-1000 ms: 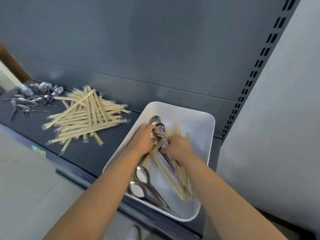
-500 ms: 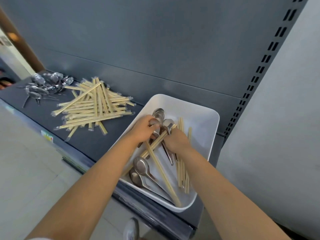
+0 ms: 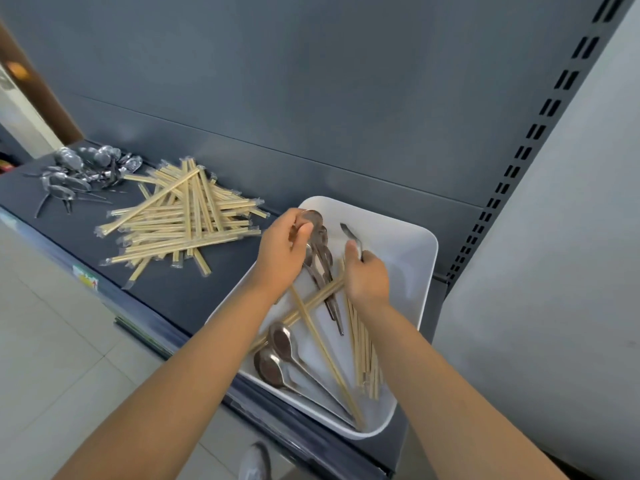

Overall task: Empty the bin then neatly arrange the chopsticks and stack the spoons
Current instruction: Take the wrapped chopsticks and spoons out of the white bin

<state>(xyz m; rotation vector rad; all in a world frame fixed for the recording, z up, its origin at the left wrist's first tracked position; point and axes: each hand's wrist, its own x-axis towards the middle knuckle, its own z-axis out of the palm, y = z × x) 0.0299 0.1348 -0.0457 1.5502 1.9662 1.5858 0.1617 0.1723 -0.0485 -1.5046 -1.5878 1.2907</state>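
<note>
Head view: both forearms reach forward and down into the white bin (image 3: pixel 401 237), which sits on the dark shelf (image 3: pixel 180 299) at its right end. The left hand (image 3: pixel 282 252) is raised over the far left corner of the bin, fingers curled round a bunch of spoons (image 3: pixel 322 244); the bowls show above the thumb and the handles trail down into the bin. The right hand (image 3: pixel 369 278) is just beside it, apart, pinching a single spoon (image 3: pixel 349 232) by one end so that the spoon points up and away. Both grips are narrow and loaded.

Loose chopsticks (image 3: pixel 362 344) lie along the right side of the bin floor, with a few crossed over the middle. Two spoons (image 3: pixel 278 344) lie near the front left wall. On the shelf to the left, well apart from the bin, are a chopstick pile (image 3: pixel 180 220) and, further left, a spoon pile (image 3: pixel 79 171).

Change against the frame half a second earlier: the hands were then touching, low among the cutlery; they are now separated and higher, with the spoons lifted off the chopsticks
</note>
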